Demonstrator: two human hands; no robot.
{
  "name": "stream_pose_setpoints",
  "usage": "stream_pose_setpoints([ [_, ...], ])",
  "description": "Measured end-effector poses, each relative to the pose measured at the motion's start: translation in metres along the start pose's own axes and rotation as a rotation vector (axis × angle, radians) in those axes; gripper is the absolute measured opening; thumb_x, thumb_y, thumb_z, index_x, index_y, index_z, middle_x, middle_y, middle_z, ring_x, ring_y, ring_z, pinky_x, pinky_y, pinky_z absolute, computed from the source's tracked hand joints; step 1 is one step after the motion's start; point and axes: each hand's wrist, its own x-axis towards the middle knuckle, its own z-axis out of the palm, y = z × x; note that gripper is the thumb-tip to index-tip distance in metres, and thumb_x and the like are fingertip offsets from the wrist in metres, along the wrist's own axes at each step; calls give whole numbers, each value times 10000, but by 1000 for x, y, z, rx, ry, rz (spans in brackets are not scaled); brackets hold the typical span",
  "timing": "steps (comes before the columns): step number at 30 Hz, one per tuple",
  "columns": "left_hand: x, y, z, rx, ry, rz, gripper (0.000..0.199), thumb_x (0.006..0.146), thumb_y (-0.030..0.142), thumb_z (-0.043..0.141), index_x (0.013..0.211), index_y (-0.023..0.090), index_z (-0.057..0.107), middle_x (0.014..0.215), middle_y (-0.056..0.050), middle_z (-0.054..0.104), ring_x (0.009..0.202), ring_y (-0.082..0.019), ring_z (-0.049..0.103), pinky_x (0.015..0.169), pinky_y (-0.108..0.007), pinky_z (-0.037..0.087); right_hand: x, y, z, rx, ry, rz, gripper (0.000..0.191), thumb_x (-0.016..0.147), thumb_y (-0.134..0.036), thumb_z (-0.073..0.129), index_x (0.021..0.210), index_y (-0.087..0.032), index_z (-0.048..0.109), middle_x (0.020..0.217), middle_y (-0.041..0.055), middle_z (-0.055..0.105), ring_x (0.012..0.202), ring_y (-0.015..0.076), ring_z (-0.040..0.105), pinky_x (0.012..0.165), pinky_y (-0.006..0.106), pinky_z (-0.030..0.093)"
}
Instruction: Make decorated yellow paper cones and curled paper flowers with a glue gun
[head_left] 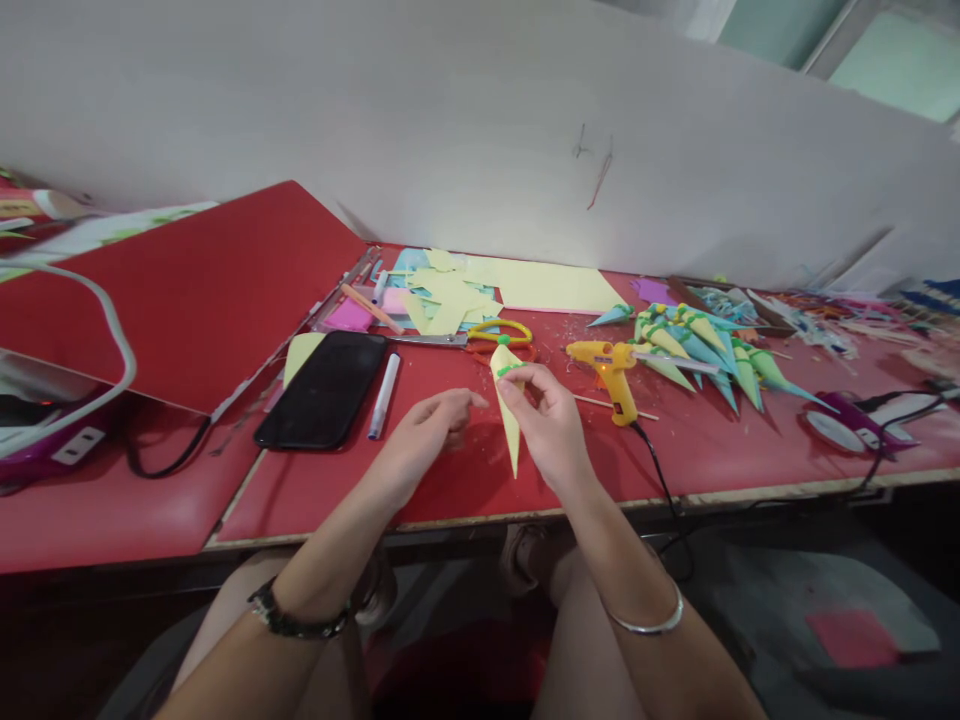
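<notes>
One red surface (pixel 697 460) runs beneath the glue gun (pixel 619 385), the landmark for what follows. Well left of the gun, a red board (pixel 247 290) stands tilted. Behind it and to its left lies a pale yellow sheet (pixel 559 285); just right of it, a heap of blue and yellow cones (pixel 701 345); well left of it, a black phone (pixel 326 390). Both hands are on the gun's left, the right hand (pixel 553 430) nearer to it, the left hand (pixel 427 435) farther. Scissors (pixel 469 337) lie beyond them, also left of the gun. The right grip is clamped, thumb against fingers, on a pale yellow cone (pixel 512 430). This cone lies between the two hands, left of the gun, its long axis pointing away from the wearer: narrow tip near, wide end toward the scissors. The left grip is curled, apart from the cone; whether its fingertips meet, I cannot tell. A green knob (pixel 503 341) caps the wide end.
</notes>
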Motion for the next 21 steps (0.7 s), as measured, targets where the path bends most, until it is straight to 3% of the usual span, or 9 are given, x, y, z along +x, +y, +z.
stream_pose_setpoints([
  [4, -2, -5, 6, 289, -117, 120, 226, 689, 355, 560, 793, 154, 564, 681, 33, 505, 579, -101, 434, 549, -215, 374, -7, -6, 9, -30, -2, -71, 38, 741, -231, 585, 741, -198, 604, 887, 26, 508, 889, 158, 547, 802, 281, 446],
  [8, -3, -8, 9, 357, -137, 198, 190, 687, 330, 524, 752, 153, 501, 726, 14, 518, 664, -130, 464, 602, -235, 390, -13, -10, 13, -68, -61, -103, 44, 731, -219, 615, 758, -218, 649, 999, 38, 506, 974, 178, 541, 857, 309, 443],
  [13, -6, -6, 8, 298, -221, 93, 264, 767, 431, 452, 762, 167, 457, 576, 60, 414, 497, -85, 380, 481, -209, 326, -12, -12, 10, -69, 36, -243, 126, 782, -189, 570, 788, -246, 682, 1218, 32, 457, 1195, 199, 410, 1031, 374, 305],
  [15, -6, -6, 8, 259, -262, 49, 293, 765, 459, 457, 780, 166, 451, 557, 71, 399, 472, -77, 366, 466, -207, 318, -11, -13, 8, -13, 62, -254, 135, 793, -183, 555, 793, -240, 677, 1133, 42, 511, 1128, 188, 469, 992, 377, 357],
  [18, -5, -8, 7, 230, -262, 43, 283, 763, 450, 471, 746, 170, 440, 548, 76, 394, 472, -73, 370, 470, -207, 321, -9, -13, 8, 136, 44, -198, 127, 795, -172, 553, 827, -235, 659, 867, 16, 601, 864, 144, 589, 800, 315, 488],
  [21, -4, -9, 7, 221, -271, 39, 243, 765, 410, 479, 718, 176, 430, 540, 79, 387, 469, -69, 362, 470, -206, 312, -8, -13, 6, 223, 75, -112, 139, 784, -154, 562, 848, -229, 659, 818, -6, 642, 786, 118, 613, 730, 263, 509],
])
